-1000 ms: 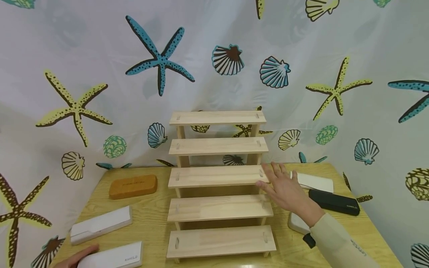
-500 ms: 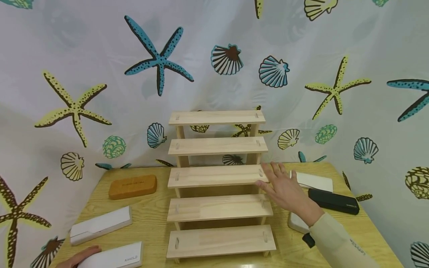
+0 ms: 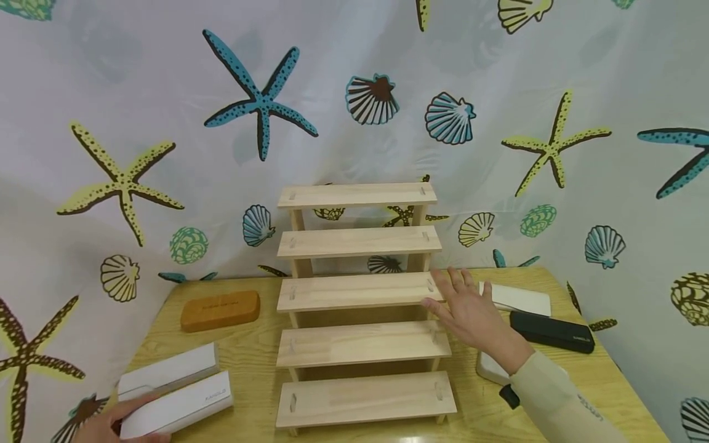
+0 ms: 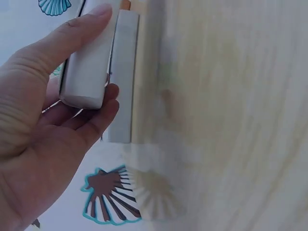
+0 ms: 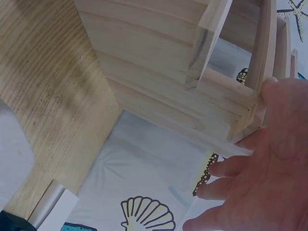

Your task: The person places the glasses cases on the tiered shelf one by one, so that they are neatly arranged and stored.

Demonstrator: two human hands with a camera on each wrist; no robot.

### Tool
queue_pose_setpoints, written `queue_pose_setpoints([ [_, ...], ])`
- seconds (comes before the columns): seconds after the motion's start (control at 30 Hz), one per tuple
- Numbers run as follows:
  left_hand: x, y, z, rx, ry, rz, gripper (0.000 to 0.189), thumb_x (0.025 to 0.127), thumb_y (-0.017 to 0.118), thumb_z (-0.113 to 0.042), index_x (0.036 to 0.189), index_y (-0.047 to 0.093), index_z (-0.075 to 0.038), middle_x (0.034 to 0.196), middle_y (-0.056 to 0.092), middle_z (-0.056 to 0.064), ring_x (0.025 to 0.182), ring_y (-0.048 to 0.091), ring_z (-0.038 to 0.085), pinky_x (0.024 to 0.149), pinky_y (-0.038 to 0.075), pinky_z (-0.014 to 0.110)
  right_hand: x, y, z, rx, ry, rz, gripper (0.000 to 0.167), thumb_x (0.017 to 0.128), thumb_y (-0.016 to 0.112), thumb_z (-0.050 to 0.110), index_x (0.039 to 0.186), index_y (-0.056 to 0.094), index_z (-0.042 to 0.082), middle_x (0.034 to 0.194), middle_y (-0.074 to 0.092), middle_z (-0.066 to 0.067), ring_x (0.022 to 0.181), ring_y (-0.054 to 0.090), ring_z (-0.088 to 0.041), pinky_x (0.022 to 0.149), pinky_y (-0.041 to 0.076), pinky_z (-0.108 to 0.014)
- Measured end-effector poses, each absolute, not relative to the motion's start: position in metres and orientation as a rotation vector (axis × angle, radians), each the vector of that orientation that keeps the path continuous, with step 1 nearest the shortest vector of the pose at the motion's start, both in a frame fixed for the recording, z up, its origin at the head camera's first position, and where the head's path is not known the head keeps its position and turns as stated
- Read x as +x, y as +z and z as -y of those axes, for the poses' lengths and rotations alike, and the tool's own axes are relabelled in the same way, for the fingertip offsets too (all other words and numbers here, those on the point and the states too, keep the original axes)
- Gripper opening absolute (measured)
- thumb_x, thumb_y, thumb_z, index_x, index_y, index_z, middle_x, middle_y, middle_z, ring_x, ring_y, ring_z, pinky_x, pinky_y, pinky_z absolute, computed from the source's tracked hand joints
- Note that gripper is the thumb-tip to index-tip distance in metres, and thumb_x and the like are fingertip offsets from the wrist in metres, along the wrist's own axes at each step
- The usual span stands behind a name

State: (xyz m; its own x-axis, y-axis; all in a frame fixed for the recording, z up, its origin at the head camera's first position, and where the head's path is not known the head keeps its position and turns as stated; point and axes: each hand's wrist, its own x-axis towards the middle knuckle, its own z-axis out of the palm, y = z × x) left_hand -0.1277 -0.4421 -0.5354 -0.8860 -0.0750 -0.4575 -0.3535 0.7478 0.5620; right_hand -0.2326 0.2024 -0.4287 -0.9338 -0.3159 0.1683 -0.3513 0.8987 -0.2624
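My left hand (image 3: pixel 119 421) grips a long white glasses case (image 3: pixel 183 401) with dark lettering at one end, at the lower left of the head view. In the left wrist view the thumb lies along one face of the case and curled fingers are under it; it looks raised off the table. A second white glasses case (image 3: pixel 168 369) lies just behind it. My right hand (image 3: pixel 471 314), fingers spread, touches the right end of a five-step wooden stand (image 3: pixel 362 344) at its middle step. The right wrist view shows the thumb (image 5: pixel 270 89) at the step's edge.
An orange-brown case (image 3: pixel 220 311) lies at the table's back left. Right of the stand lie a white case (image 3: pixel 520 300), a black case (image 3: pixel 551 332) and another pale case (image 3: pixel 490 369), partly hidden by the right arm. A shell-patterned cloth hangs behind and beside the table (image 3: pixel 249 400).
My left hand has come further into view and taken hold of the near white glasses case, which has turned and lifted toward the one behind it. The right hand stays at the stand.
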Motion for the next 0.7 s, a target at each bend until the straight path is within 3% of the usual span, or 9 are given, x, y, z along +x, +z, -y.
queue_pose_setpoints([
  [0.2,-0.131,-0.502,0.414,-0.374,0.827,-2.707,0.103,0.081,0.083,-0.067,0.154,0.05,-0.002,0.131,0.067,0.029,0.095,0.063,0.022,0.07,0.051,0.032,-0.232,-0.428,-0.202,0.511,0.418,2.945,0.073,0.111,0.044,0.055,0.168,0.029,0.012,0.166,0.034,-0.033,0.155,0.027,-0.057,0.111,0.02,-0.088],
  [0.43,-0.135,-0.467,0.391,-0.282,0.905,-2.909,0.098,0.083,0.085,-0.06,0.152,0.053,0.001,0.14,0.063,0.033,0.093,0.061,0.015,0.067,0.049,0.023,-0.234,-0.427,-0.202,0.51,0.415,2.953,0.073,0.111,0.043,0.056,0.168,0.029,0.013,0.166,0.033,-0.033,0.154,0.028,-0.057,0.11,0.02,-0.089],
  [0.7,-0.149,-0.433,0.375,-0.108,0.888,-3.02,0.087,0.085,0.085,-0.056,0.149,0.058,-0.004,0.139,0.064,0.03,0.094,0.06,0.015,0.067,0.05,0.024,-0.235,-0.426,-0.201,0.485,0.47,2.983,0.074,0.11,0.041,0.058,0.169,0.027,0.015,0.167,0.032,-0.032,0.154,0.028,-0.057,0.106,0.019,-0.092],
])
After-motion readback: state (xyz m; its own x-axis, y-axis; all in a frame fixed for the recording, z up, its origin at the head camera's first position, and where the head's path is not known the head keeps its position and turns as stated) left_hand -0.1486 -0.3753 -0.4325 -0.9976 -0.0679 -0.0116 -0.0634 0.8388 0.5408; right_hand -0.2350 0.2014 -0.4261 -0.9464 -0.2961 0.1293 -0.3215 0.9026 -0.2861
